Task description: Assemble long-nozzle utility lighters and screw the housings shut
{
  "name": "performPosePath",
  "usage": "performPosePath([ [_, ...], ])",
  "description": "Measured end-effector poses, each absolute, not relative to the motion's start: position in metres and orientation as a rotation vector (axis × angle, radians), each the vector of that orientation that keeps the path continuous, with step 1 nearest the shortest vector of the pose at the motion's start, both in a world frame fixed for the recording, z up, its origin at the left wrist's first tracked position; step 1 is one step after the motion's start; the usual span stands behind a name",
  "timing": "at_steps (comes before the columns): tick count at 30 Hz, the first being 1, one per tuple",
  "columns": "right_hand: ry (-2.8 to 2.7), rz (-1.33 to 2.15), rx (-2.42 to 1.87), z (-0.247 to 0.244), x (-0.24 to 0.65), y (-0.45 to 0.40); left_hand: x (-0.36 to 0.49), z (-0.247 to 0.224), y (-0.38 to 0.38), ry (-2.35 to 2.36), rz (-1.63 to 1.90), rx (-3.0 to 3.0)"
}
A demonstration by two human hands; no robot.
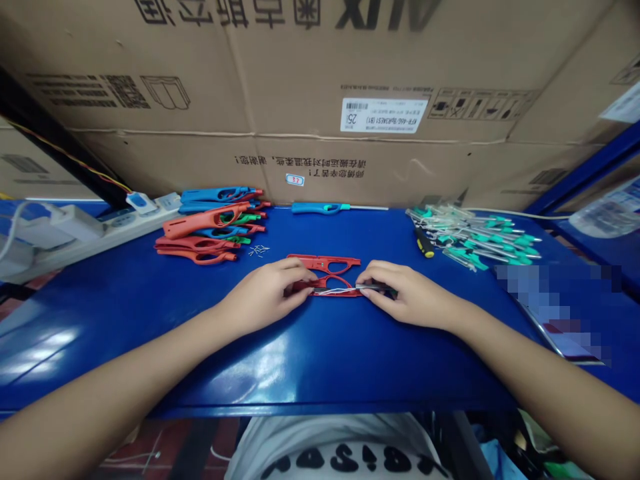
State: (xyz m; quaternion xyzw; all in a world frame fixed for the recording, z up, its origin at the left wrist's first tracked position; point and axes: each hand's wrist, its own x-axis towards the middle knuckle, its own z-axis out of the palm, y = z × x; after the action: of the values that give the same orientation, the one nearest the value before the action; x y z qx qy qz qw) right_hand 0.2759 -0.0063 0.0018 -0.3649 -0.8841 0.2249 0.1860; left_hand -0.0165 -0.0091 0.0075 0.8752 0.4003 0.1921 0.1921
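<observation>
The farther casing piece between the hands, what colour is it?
The casing piece is red; the head view shows it best.

Near red shell half (334,295): looped, lying lengthwise left to right; I pinch its left end. Thin white wires (337,291) run along it, slightly bent. Slim dark piece (388,289), metallic toward wires, pinched by me at shell's right end. Far red shell half (313,262) just beyond, roughly parallel.
</observation>
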Motion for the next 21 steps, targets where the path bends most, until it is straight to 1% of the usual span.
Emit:
performPosePath([
  [8,-2.532,0.574,-1.007,0.006,0.279,-0.006,-0.015,0.008,-0.009,1.15,0.549,2.429],
  [21,-2.348,0.395,-0.866,0.017,0.277,-0.01,-0.016,0.007,-0.01,1.166,0.579,2.439],
])
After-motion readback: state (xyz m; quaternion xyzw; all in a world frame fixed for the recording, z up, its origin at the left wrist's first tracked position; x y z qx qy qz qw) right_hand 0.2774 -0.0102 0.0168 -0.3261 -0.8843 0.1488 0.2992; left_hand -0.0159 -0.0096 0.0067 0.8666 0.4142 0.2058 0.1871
